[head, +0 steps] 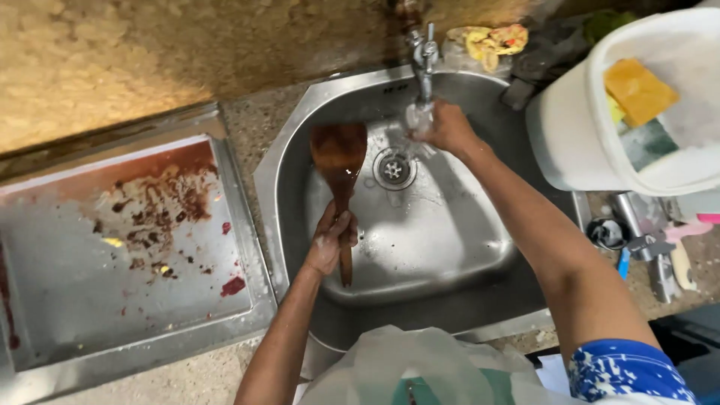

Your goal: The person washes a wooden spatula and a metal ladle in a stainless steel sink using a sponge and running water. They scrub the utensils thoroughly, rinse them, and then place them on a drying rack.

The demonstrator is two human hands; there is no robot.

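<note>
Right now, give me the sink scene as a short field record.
left hand: grips wooden spoon by its handle, bowl end up, over sink
right hand: under tap, in the water stream
drain: open, uncovered
tray: left of sink, stained with reddish-brown residue
bucket: white, right of sink, sponge inside

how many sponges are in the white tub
2 that show: an orange sponge on top and a grey-green one just below it in the white tub; more may be hidden.

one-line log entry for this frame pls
left hand: grip on brown wooden spatula over steel sink | right hand: under tap stream | left: stained metal tray
</note>
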